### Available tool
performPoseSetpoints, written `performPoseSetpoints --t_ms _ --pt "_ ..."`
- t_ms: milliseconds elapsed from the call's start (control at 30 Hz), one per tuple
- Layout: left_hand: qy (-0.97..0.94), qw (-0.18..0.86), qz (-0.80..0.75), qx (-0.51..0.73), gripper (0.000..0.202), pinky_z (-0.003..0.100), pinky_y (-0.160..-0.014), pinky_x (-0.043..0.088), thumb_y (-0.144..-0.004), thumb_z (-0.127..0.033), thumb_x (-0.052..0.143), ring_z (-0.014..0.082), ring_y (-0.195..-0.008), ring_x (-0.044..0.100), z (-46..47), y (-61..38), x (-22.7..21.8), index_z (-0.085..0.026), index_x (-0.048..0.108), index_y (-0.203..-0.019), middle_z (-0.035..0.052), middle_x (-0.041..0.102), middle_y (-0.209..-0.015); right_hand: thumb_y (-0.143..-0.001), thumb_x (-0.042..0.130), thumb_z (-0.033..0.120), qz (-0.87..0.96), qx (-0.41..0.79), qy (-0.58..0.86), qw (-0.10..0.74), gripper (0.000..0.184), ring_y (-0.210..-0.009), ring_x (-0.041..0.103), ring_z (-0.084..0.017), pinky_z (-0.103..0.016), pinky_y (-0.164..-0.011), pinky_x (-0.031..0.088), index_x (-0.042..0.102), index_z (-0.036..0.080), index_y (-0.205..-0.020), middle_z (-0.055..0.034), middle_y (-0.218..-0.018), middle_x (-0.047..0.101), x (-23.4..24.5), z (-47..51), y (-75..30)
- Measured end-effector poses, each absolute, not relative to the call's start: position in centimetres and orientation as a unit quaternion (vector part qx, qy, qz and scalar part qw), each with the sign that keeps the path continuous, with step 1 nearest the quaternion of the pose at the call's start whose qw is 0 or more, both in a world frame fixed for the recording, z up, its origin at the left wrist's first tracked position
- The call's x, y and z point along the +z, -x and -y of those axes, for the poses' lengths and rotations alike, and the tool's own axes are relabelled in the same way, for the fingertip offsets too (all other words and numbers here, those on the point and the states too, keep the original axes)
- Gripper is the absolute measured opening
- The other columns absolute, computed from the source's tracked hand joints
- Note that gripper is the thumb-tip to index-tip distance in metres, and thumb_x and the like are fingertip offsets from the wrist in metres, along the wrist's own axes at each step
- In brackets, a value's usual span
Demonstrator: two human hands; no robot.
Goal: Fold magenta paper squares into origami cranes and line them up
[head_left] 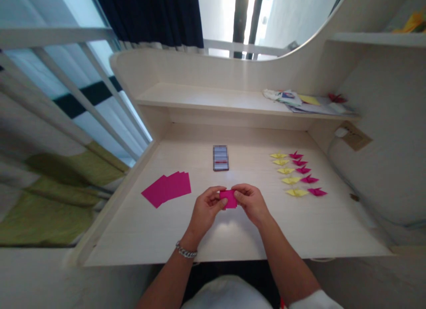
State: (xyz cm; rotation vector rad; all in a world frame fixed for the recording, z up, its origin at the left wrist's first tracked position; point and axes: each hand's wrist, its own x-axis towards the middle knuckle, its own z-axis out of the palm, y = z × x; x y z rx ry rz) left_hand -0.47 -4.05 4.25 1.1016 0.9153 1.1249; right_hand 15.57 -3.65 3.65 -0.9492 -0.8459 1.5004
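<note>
so the folded magenta paper piece (pixel 229 198) is held near the 6 o'clock edge of the pale wooden table (pixel 299 229), long axis 9-to-3, pinched at 9 by the left hand (pixel 204 209), at 3 by the right hand (pixel 252 203)

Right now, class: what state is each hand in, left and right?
Left hand: closed on the folded pink paper, pinching its left side.
Right hand: closed on the same paper, pinching its right side.
</note>
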Motion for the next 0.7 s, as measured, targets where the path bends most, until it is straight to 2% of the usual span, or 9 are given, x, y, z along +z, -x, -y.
performPoseSetpoints --t_ms 200,433,700 --pt "-0.472 0.621 -0.389 0.489 0.034 0.024 -0.057 0.048 -0.063 -0.02 0.077 0.0131 -0.061 0.06 4.2 0.4 4.4 -0.016 0.062 -0.093 0.0011 0.065 -0.07 -0.054 0.082 0.033 0.329 0.656 0.416 0.538 0.031 -0.053 0.057 -0.012 -0.026 -0.054 0.047 0.071 0.018 -0.079 -0.0011 -0.065 0.068 4.3 3.8 -15.6" --pt "-0.447 0.572 -0.435 0.533 0.035 0.023 -0.057 0.05 -0.063 -0.021 0.077 0.0132 -0.061 0.061 4.3 -0.3 4.2 -0.016 0.061 -0.093 0.0003 0.065 -0.069 -0.063 0.075 0.034 0.399 0.545 0.489 0.551 0.024 -0.063 0.064 -0.017 -0.031 -0.064 0.052 0.073 0.016 -0.08 -0.0055 -0.073 0.073 4.8 4.3 -15.2" --pt "-0.455 0.574 -0.441 0.519 0.033 0.022 -0.058 0.049 -0.066 -0.024 0.075 0.0142 -0.064 0.062 4.5 -0.6 4.5 -0.016 0.062 -0.095 0.0019 0.068 -0.072 -0.07 0.07 0.03 0.462 0.469 0.53 0.535 0.017 -0.068 0.066 -0.02 -0.032 -0.066 0.052 0.075 0.018 -0.081 -0.006 -0.077 0.074 5.0 4.6 -15.0"
